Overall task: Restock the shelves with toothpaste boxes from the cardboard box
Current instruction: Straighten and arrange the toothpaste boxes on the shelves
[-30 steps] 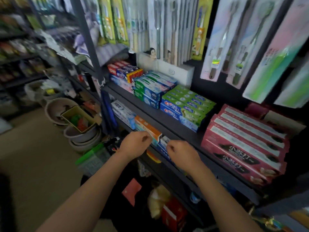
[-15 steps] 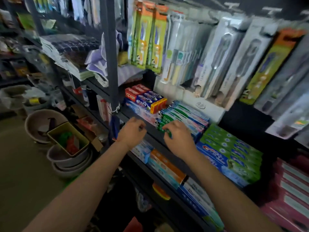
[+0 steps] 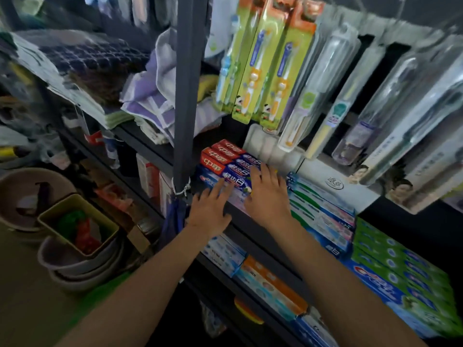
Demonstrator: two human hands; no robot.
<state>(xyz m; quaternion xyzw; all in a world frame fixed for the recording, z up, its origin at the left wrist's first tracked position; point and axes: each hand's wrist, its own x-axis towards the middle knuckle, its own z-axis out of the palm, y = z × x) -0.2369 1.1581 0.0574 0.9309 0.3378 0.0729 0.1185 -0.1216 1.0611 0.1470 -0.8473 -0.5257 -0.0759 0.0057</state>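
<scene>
A stack of red and blue toothpaste boxes (image 3: pixel 226 160) lies at the left end of the dark shelf (image 3: pixel 253 231), beside the upright post (image 3: pixel 186 96). My left hand (image 3: pixel 211 210) reaches to the stack's front with its fingers straight, the fingertips touching the lowest blue box. My right hand (image 3: pixel 266 195) lies flat on the stack's right side, fingers spread. To the right lie white and blue boxes (image 3: pixel 323 216) and green and blue boxes (image 3: pixel 406 279). More boxes (image 3: pixel 263 281) sit on the lower shelf. The cardboard box is not in view.
Packaged toothbrushes (image 3: pixel 270 58) hang above the shelf. Folded cloths (image 3: pixel 150 96) fill the upper shelf to the left. Stacked plastic basins (image 3: pixel 80 261) with a yellow tub stand on the floor at the left, beside a round basin (image 3: pixel 27 194).
Both hands rose from the lower shelf's boxes to the upper shelf and moved left to the red and blue stack. Their fingers went from curled to straight. The view moved left and up.
</scene>
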